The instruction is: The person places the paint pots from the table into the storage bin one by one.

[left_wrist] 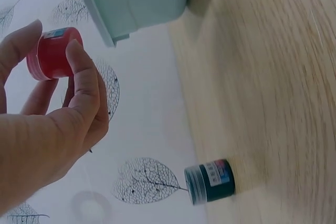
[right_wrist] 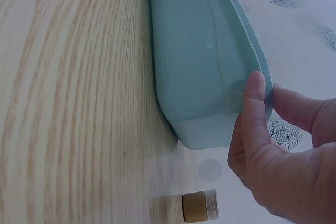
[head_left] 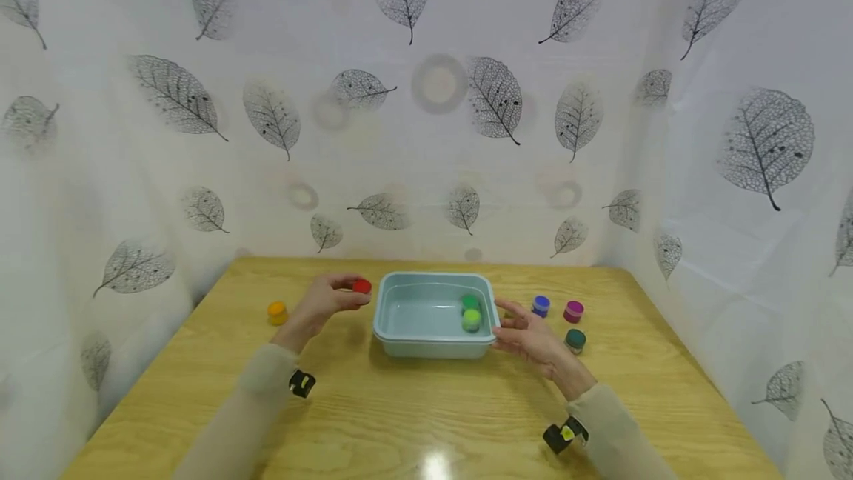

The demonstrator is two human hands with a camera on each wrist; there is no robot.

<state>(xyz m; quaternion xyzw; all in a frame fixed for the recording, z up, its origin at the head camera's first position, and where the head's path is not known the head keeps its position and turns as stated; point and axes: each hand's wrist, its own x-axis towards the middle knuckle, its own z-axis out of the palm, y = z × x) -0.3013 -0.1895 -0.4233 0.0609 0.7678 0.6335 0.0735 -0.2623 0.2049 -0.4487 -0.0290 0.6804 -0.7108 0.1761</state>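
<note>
My left hand [head_left: 326,300] pinches a small red paint jar [head_left: 362,286] between thumb and fingers, just left of a pale blue-green plastic basin [head_left: 433,350]. In the left wrist view, the same red jar [left_wrist: 52,55] is held up off the table, its label partly showing. At the basin's right end my right hand [head_left: 536,339] grips the rim, thumb on one side and fingers against the outer wall [right_wrist: 194,56]. Inside the basin, near its right end, are a green jar [head_left: 470,304] and a light green jar [head_left: 471,320].
An orange jar [head_left: 277,312] stands to the left. Right of the basin are blue [head_left: 541,306], magenta [head_left: 573,310] and dark green [head_left: 575,340] jars. A mustard jar [right_wrist: 195,206] lies near my right hand. A leaf-print curtain [head_left: 426,169] surrounds the wooden table [head_left: 373,421].
</note>
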